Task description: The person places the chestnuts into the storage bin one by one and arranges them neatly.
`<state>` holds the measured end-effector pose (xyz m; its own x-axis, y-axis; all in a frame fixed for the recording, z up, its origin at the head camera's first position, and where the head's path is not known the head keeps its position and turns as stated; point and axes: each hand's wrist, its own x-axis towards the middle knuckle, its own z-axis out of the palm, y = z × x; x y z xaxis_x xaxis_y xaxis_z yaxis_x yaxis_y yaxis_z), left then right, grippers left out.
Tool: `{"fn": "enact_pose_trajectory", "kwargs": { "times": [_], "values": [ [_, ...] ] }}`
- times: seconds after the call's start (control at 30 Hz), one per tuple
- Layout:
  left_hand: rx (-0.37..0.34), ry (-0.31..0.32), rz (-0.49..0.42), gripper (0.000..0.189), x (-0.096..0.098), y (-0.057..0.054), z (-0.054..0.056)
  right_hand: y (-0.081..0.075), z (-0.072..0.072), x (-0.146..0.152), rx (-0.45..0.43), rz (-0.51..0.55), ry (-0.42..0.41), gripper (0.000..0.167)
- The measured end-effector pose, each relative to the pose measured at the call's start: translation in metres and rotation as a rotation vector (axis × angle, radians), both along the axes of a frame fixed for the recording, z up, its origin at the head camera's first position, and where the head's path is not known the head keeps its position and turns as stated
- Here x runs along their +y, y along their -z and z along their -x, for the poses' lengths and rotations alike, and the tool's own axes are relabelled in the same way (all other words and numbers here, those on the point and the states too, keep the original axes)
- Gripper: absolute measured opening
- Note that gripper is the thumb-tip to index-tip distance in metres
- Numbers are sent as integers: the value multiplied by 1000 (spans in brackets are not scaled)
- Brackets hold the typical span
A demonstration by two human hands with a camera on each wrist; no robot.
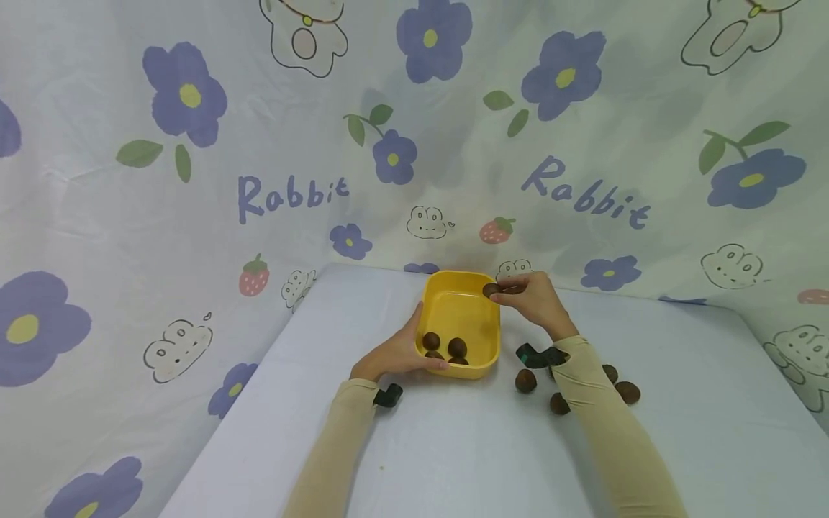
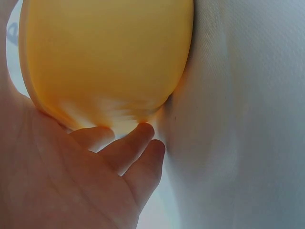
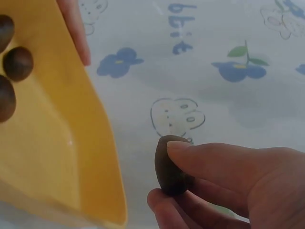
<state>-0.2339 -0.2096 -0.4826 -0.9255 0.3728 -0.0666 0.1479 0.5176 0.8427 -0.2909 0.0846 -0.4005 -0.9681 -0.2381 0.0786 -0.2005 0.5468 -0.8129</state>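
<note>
My left hand [image 1: 404, 350] grips the yellow plastic box [image 1: 463, 372] at its near left corner, thumb over the rim. In the left wrist view, its fingers [image 2: 138, 148] lie along the outside of the box. Several brown chestnuts [image 1: 457, 347] are gathered at the near end inside it. Over the far right corner, my right hand [image 1: 534, 302] pinches one chestnut [image 3: 169, 164] between thumb and fingertips. This held chestnut is beside the box wall in the right wrist view, dark and flattened on one side.
More chestnuts [image 1: 526, 380] lie on the white-covered table [image 1: 466, 446] to the right of the box, some partly hidden under the right forearm [image 1: 605, 424]. A flower-and-rabbit printed curtain [image 1: 453, 129] hangs behind the table's far edge.
</note>
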Motion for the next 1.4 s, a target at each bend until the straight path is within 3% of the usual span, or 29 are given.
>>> {"fn": "enact_pose_trajectory", "kwargs": {
  "times": [0.33,0.67,0.97,1.17,1.4],
  "values": [
    [9,12,-7,146,-1,0,2,-4,-1,-29,-6,108,-9,43],
    [22,24,2,143,-2,2,3,18,14,-52,-17,137,-16,41],
    [43,65,-58,138,-2,3,4,36,20,-63,-75,102,-23,36],
    [19,39,-37,140,-2,1,1,43,24,-71,-153,88,-29,32],
    [52,66,-45,138,-1,2,3,50,24,-79,-96,15,-77,29]
  ]
}}
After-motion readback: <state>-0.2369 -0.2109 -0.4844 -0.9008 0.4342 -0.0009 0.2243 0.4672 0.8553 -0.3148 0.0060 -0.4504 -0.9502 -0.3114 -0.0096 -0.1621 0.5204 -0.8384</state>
